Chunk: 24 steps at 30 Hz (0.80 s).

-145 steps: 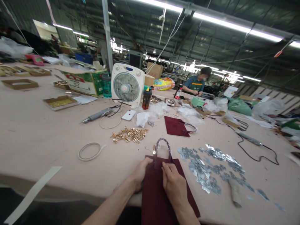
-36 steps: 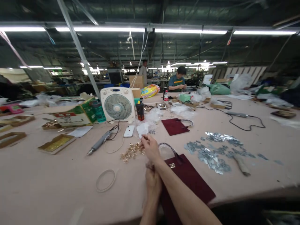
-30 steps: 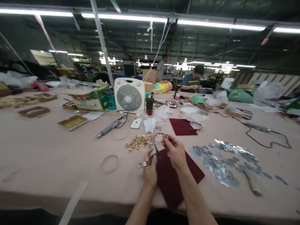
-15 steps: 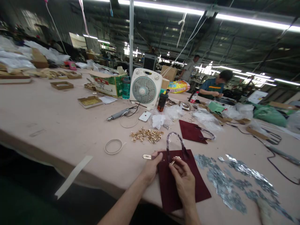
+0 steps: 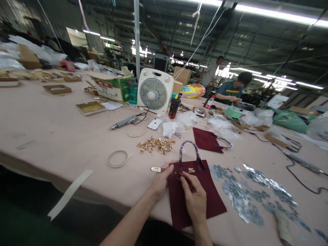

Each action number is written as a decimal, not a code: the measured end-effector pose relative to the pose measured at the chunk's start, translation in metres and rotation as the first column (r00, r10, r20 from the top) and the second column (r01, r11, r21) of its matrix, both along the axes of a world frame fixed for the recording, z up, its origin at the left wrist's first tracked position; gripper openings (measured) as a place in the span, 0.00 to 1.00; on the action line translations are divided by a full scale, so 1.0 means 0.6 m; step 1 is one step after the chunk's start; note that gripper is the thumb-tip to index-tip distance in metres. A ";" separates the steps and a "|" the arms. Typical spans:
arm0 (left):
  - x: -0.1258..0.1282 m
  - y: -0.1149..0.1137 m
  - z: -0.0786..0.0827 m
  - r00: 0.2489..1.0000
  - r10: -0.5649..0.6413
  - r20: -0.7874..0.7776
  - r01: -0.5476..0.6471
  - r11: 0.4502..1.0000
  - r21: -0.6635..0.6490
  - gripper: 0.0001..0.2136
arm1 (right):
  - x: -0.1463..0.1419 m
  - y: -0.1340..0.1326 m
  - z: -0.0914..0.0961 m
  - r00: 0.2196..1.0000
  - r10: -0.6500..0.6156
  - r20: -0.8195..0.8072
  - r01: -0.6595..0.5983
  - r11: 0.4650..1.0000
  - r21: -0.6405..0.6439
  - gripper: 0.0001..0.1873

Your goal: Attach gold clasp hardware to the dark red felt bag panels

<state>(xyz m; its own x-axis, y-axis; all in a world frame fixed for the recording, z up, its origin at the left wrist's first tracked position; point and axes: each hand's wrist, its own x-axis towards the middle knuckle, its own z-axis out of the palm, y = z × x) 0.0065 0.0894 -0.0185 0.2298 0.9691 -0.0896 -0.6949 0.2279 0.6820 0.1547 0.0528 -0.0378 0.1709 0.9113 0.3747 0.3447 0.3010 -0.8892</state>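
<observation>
A maroon bag panel (image 5: 212,201) with a plastic-wrapped handle (image 5: 189,142) lies at the table's front edge. My left hand (image 5: 162,179) is closed on its upper left edge, thumb on top. From that side a strap end with a gold plate (image 5: 155,169) sticks out to the left. The fingertips of my right hand (image 5: 194,196) pinch a small gold metal fitting (image 5: 180,176) against the panel, near the foot of the handle; the fingers partly hide it. Just right of it a gold clasp piece (image 5: 191,170) sits on the maroon surface.
Gold fittings (image 5: 156,145) lie heaped beyond my hands, flat silver plates (image 5: 242,196) to the right. A tape roll (image 5: 117,159) rests to the left. Farther back are an electric screwdriver (image 5: 124,122), a phone (image 5: 154,124), a fan (image 5: 154,91) and another maroon panel (image 5: 206,140). A co-worker (image 5: 232,90) works opposite.
My right hand has shifted left and down, away from the gold clasp piece, which now shows uncovered. Its fingertips are now by the handle's left foot. The view has also moved slightly.
</observation>
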 end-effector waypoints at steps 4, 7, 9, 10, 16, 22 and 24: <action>0.000 0.001 0.000 1.000 -0.026 0.005 0.026 0.999 0.025 0.24 | 0.000 0.000 0.003 0.996 -0.025 0.080 0.019 0.997 0.070 0.14; -0.002 0.000 0.000 0.999 -0.033 -0.003 0.033 0.998 0.047 0.24 | -0.006 0.003 0.009 0.992 -0.068 0.110 0.053 0.990 0.134 0.12; -0.003 -0.001 0.000 0.999 -0.040 -0.010 0.040 0.997 0.059 0.23 | -0.013 0.007 0.013 0.988 -0.091 0.128 0.065 0.979 0.196 0.10; -0.004 -0.001 0.000 0.999 -0.044 -0.011 0.045 0.997 0.066 0.23 | -0.017 0.009 0.015 0.986 -0.101 0.136 0.069 0.972 0.222 0.10; -0.006 0.001 -0.003 0.999 -0.028 -0.023 0.030 0.996 0.088 0.23 | -0.030 0.014 0.015 0.973 -0.151 0.173 0.101 0.958 0.267 0.10; -0.002 0.000 -0.005 1.000 -0.026 0.012 0.026 0.998 0.052 0.21 | -0.032 0.012 0.013 0.969 -0.132 0.210 0.062 0.949 0.308 0.10; -0.002 -0.001 -0.002 0.999 -0.042 0.005 0.041 0.997 0.072 0.19 | -0.032 0.013 0.011 0.971 -0.123 0.204 0.061 0.956 0.285 0.11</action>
<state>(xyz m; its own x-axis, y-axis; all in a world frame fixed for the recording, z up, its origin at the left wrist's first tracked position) 0.0054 0.0886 -0.0196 0.2702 0.9626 -0.0181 -0.6904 0.2068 0.6932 0.1354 0.0606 -0.0314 0.1350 0.7514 0.6459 0.5581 0.4809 -0.6762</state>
